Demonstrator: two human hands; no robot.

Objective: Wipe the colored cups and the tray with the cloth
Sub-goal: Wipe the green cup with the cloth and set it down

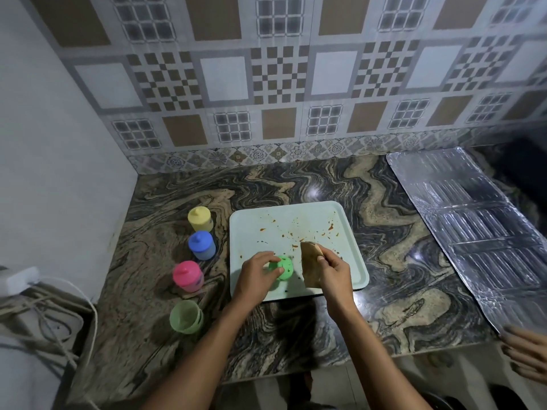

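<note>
Near right edge: another person's hand (527, 353), loosely curled, holding nothing.
Green cup (186, 316): nearest of the set, lidless and upright on the tabletop (384, 291), well left of both working hands.
Left hand (260, 272): fingers (268, 257) curled round the green lid (284, 266), held at the near part of the tray; resting or lifted, impossible to tell.
Right hand (331, 270): thumb and fingers pinching the tan cloth (310, 261), bunched and standing upright.
Key relation: lid just left of the cloth at the same depth, contact unclear. A short leftward sweep by the right hand is likely enough to wipe it, with the left hand steadying.
Tray (296, 214): pale, round-cornered, with brown smears and specks across the far half beyond the cloth, judged not yet wiped.
Lidded cups: pink cup (188, 276), blue cup (202, 245) and yellow cup (200, 218), lined up away from the camera along the tray's left side, apart from it.
Foil sheet (473, 217): far right, flat on the tabletop.
Backdrop: patterned tiled wall (278, 78).
</note>
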